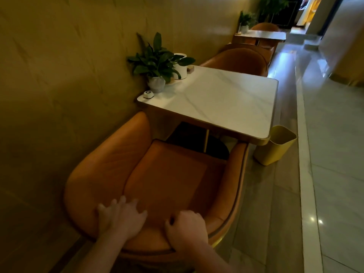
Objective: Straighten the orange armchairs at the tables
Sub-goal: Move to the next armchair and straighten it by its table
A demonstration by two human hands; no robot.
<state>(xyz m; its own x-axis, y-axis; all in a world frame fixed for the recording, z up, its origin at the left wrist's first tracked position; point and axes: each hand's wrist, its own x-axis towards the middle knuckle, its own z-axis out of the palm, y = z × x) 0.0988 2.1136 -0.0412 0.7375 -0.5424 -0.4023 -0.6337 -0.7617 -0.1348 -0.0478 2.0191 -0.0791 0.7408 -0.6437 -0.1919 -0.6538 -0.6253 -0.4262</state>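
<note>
Head view. The near orange armchair (pixel 157 180) stands at the near edge of the table (pixel 226 103), seat angled slightly toward the wall on the left. The left hand (pixel 120 217) lies flat and open on the backrest top; the right hand (pixel 187 227) is curled over the same rim, gripping it.

Risk: a hard push could drive the right armrest into the table corner, or swing it against the yellow bin (pixel 274 145) just right of it. The wall limits leftward travel.

The potted plant (pixel 157 62) and white cup (pixel 180 66) stand at the table's far left. Further armchairs (pixel 238 60) beyond appear aligned, though the view there is dim.
</note>
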